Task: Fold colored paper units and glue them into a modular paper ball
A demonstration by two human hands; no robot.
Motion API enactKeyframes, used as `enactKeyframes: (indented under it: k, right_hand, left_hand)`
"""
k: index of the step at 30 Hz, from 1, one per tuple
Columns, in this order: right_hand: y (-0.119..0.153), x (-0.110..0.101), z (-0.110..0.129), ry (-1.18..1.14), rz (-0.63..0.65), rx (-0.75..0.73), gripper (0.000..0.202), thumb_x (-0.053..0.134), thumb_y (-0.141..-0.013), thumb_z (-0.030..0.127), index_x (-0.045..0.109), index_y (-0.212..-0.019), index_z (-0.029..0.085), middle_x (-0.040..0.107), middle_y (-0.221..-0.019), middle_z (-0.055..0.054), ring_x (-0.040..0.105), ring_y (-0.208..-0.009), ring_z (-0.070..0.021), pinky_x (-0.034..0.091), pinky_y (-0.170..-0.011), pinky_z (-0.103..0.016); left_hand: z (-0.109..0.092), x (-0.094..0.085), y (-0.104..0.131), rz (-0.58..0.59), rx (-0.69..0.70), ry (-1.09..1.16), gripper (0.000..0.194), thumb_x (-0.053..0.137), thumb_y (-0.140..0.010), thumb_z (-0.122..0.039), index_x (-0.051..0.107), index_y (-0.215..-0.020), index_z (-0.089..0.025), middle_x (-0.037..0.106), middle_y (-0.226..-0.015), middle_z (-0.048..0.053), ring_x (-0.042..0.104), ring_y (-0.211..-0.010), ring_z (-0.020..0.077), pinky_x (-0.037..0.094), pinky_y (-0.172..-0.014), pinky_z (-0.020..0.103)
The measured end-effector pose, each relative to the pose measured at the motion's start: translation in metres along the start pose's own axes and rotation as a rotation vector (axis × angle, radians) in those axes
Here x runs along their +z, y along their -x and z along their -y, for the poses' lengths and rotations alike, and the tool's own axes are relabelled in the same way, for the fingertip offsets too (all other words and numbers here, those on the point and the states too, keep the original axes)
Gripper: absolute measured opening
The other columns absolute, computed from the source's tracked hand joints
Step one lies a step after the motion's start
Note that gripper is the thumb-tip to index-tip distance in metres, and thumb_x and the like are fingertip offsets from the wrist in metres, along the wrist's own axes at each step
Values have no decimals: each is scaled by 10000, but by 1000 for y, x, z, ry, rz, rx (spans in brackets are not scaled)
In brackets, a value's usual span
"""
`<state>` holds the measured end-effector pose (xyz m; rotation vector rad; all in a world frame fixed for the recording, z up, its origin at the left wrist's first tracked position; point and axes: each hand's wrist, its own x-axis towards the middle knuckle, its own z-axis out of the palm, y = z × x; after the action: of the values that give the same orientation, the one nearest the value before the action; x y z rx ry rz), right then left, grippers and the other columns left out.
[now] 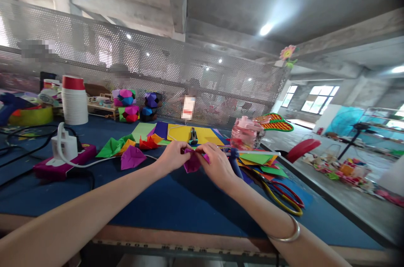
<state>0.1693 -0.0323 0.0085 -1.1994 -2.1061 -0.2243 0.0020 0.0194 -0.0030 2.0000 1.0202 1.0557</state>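
Observation:
Between my two hands is a piece of folded purple paper (192, 163), raised over the blue table. My left hand (173, 155) pinches its left side with thumb and fingers. On its right side, my right hand (216, 164) grips the paper with bent fingers. To the left lie more folded pieces: a purple one (132, 158), a green one (116, 145) and an orange one (150, 142). Just beyond my hands, a box cutter (193, 135) rests on yellow paper sheets (176, 132). The blue handle of a glue gun (234, 159) stands close beside my right hand.
Scissors (285, 197) and coloured sheets (261, 159) lie at the right. A pink jug (244, 132) stands behind them. On the left are a purple power strip (65, 164) with cables and a stack of paper cups (74, 100). Finished paper balls (128, 105) sit against the mesh panel (151, 65).

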Motion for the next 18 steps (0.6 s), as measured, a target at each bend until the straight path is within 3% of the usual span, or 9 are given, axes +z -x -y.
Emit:
enactKeyframes:
  k: [5, 11, 18]
  right_hand:
    - [-1, 2, -1, -138, -76, 81, 110, 538, -894, 227, 624, -832, 200, 660, -829, -51, 607, -815, -198, 453, -747, -310]
    - [-2, 8, -13, -508, 34, 367, 227, 554, -853, 364, 623, -764, 166, 628, -691, -1, 565, -647, -144, 436, -596, -245]
    - [-8, -1, -10, -420, -9, 292, 269, 509, -900, 372, 670, -862, 160, 689, -816, -42, 619, -763, -174, 462, -707, -277]
  left_hand:
    - [-4, 0, 3, -12, 69, -46, 221, 554, -695, -155, 726, -830, -119, 683, -676, 21, 581, -608, 139, 420, -573, 225]
    - [-6, 0, 7, -14, 194, -60, 198, 554, -736, -181, 717, -843, -147, 727, -784, 39, 630, -744, 173, 467, -706, 257]
    - [0, 4, 0, 54, 8, 213, 206, 593, -712, -200, 669, -885, -119, 697, -726, 27, 628, -635, 150, 452, -596, 232]
